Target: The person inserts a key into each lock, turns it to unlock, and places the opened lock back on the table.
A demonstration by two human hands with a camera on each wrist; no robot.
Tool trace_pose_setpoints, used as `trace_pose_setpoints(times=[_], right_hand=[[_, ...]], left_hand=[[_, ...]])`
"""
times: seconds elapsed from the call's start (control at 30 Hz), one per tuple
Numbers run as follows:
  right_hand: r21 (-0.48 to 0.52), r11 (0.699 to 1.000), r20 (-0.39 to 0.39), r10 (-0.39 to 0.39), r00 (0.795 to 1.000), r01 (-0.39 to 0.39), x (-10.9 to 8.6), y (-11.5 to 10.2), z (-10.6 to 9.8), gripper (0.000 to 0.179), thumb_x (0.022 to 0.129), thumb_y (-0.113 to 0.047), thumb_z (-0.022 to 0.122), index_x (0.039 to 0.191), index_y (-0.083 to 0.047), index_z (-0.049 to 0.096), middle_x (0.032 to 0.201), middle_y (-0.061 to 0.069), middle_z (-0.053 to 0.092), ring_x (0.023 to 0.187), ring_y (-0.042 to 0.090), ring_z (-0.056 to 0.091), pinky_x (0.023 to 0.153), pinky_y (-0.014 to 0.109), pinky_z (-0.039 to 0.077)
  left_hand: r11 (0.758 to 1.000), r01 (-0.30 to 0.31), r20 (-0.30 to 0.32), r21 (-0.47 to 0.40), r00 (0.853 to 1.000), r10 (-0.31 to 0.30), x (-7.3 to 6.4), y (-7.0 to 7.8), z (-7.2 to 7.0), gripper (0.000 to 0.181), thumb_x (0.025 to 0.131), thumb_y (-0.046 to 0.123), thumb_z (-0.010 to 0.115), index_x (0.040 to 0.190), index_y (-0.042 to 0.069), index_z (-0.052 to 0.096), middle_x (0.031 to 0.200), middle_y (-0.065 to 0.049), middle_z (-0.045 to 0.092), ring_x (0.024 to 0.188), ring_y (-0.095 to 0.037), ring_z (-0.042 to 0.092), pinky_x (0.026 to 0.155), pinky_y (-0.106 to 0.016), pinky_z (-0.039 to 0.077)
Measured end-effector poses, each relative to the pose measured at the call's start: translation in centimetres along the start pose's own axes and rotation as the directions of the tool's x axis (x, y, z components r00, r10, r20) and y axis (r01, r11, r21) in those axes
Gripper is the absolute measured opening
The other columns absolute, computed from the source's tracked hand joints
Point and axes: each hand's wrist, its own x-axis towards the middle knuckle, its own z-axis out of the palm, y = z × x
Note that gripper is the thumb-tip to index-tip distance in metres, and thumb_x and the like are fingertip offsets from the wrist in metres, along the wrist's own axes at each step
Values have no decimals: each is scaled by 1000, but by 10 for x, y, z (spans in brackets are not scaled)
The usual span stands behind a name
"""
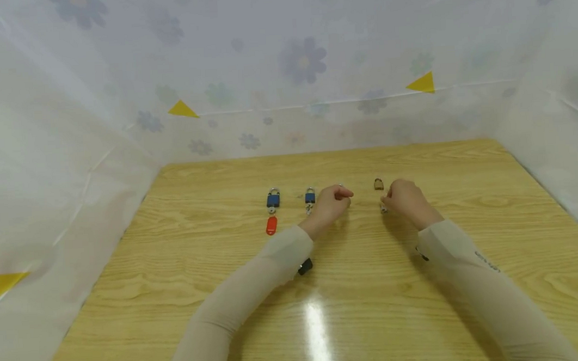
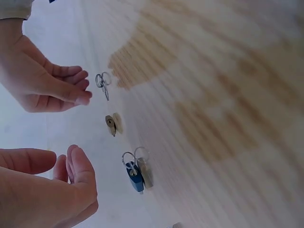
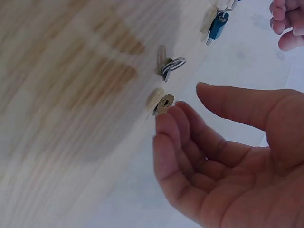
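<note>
My left hand (image 1: 328, 204) hovers above the table, fingers loosely bent, holding nothing. A blue padlock (image 2: 134, 178) with a ring at its keyhole lies near it. In the head view, this hand hides most of that padlock. To the right, my right hand (image 1: 408, 201) has its fingers curved and its thumb apart, as the right wrist view shows, with nothing between them. Close to its fingertips are a small brass padlock (image 3: 165, 104) and a ring with small keys (image 3: 171, 66). The ring lies on the table on the near side of the brass padlock, apart from it.
Farther left lie a larger blue padlock (image 1: 272, 199) with a red key tag (image 1: 271, 225) and a smaller blue padlock (image 1: 310, 196) with keys. A black object (image 1: 305, 266) shows beside the left sleeve, and another dark piece (image 1: 422, 254) by the right sleeve. Patterned sheeting surrounds the table.
</note>
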Motion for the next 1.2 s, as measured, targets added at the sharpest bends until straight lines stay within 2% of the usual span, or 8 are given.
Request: trace_pose_setpoints(times=[0.17, 0.47, 0.6, 0.77, 0.83, 0.9, 1.03, 1.2], right_hand=[[-38, 998, 23, 43, 999, -42, 0, 2, 3, 44, 93, -15, 62, 53, -14, 42, 45, -7, 28, 43, 7, 28, 44, 22, 29], [-41, 998, 13, 51, 999, -50, -1, 2, 6, 26, 91, -13, 63, 72, 1, 54, 59, 2, 41, 49, 12, 37, 49, 27, 37], [-54, 998, -5, 35, 999, -35, 0, 2, 8, 27, 91, -12, 64, 68, 1, 55, 60, 3, 45, 51, 13, 40, 51, 27, 39], [-80, 997, -28, 3, 1000, -5, 0, 4, 10, 44, 91, -13, 63, 52, -11, 43, 52, -2, 38, 48, 11, 36, 49, 26, 37], [-82, 997, -38, -15, 999, 12, 0, 5, 10, 47, 91, -12, 63, 49, -11, 44, 50, -2, 39, 47, 11, 36, 50, 27, 38], [-75, 997, -49, -26, 998, 22, 1, 5, 10, 42, 91, -11, 64, 50, -5, 53, 52, 2, 48, 49, 13, 40, 52, 29, 41], [-47, 999, -55, -28, 998, 25, 2, 7, 11, 26, 89, -9, 66, 67, 6, 67, 69, 12, 62, 57, 17, 48, 56, 32, 45], [-20, 999, -52, -29, 998, 28, -1, 5, 9, 32, 88, -9, 67, 58, -1, 59, 57, 3, 51, 52, 13, 41, 50, 26, 38]], left_hand=[[999, -1, 13, -34, 1000, 2, 1, -1, 1, 22, 99, 4, 51, 118, 0, 62, 116, -9, 60, 105, -20, 57, 82, -27, 50], [1000, -23, -18, 5, 1000, 23, 2, -2, 5, 20, 97, 2, 53, 113, 0, 64, 110, -8, 61, 96, -15, 56, 78, -24, 49], [999, -32, -20, 13, 999, 32, 2, -2, 5, 19, 96, 1, 53, 113, -1, 64, 108, -8, 62, 92, -14, 56, 74, -22, 48], [999, -39, -10, 1, 999, 39, 2, -2, 6, 20, 96, 1, 52, 113, -2, 63, 108, -9, 62, 92, -14, 56, 73, -21, 47], [999, -38, -13, -4, 999, 38, 2, -2, 6, 20, 97, 0, 52, 112, -1, 64, 109, -10, 62, 92, -14, 56, 73, -21, 48], [999, -42, -11, -9, 999, 42, 1, -3, 6, 20, 97, 0, 52, 113, -3, 63, 111, -11, 62, 94, -15, 56, 75, -22, 48], [999, -45, 5, -23, 999, 45, 0, -3, 4, 21, 96, -1, 51, 114, -4, 62, 113, -13, 61, 94, -15, 56, 75, -22, 47], [998, -48, 17, -32, 999, 49, -2, -3, 4, 22, 96, -1, 50, 115, -5, 61, 111, -12, 61, 92, -15, 56, 72, -22, 47]])
